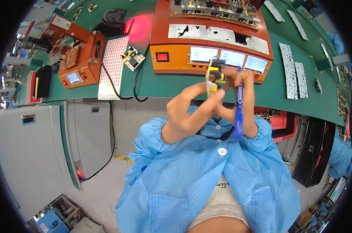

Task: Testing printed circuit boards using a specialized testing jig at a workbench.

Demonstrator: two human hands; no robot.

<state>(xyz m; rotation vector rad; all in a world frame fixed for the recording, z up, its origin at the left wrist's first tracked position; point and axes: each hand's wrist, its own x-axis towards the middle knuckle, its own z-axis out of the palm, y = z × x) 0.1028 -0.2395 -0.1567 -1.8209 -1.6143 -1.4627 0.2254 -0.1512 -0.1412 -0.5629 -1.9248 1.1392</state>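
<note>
In front of my chest, my left hand (186,112) pinches a small circuit board (215,77) between thumb and fingers. The board is held on edge, with yellow and black components on one side, and is slightly blurred. Close beside it, my right hand (247,86) is curled round a blue marker (239,110) that points downward. Fingertips of the right hand are near the board's edge; whether they touch it I cannot tell. Behind both hands stands an orange test unit (170,58) with three lit screens and a red switch.
Left of the test unit lie another circuit board (133,59) and a sheet of red-and-white labels (113,66). A black scanner (113,20) casts red light there. A smaller orange machine (79,66) stands farther left. White component panels (288,72) lie right. A red bin (278,124) sits below the green bench (269,93).
</note>
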